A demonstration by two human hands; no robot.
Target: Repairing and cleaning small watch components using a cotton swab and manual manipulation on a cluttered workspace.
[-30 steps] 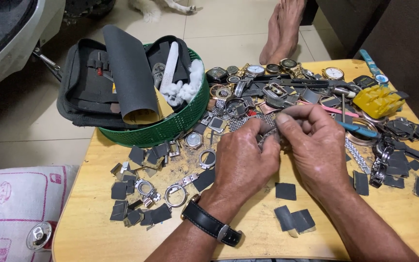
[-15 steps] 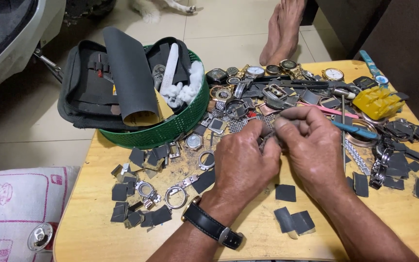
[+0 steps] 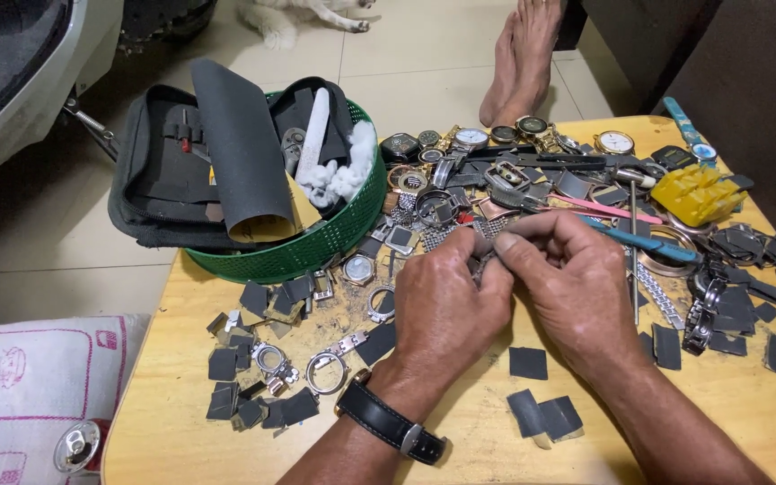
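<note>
Little has moved: both hands, left [image 3: 446, 305] and right [image 3: 572, 287], still pinch the small metal watch part [image 3: 480, 262] mid-frame; best gripped firmly, close above the worktop [image 3: 478, 431].

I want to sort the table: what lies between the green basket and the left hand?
In the head view, between the green basket and the left hand lie loose watch cases, a metal ring-shaped case and small dark sandpaper squares on the wooden table.

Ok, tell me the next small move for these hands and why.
Probably keep rubbing: both the left hand and right hand pinch a small metal watch part between their fingers above the wooden table, and cut sandpaper squares lie close by. The part itself is mostly hidden.
</note>
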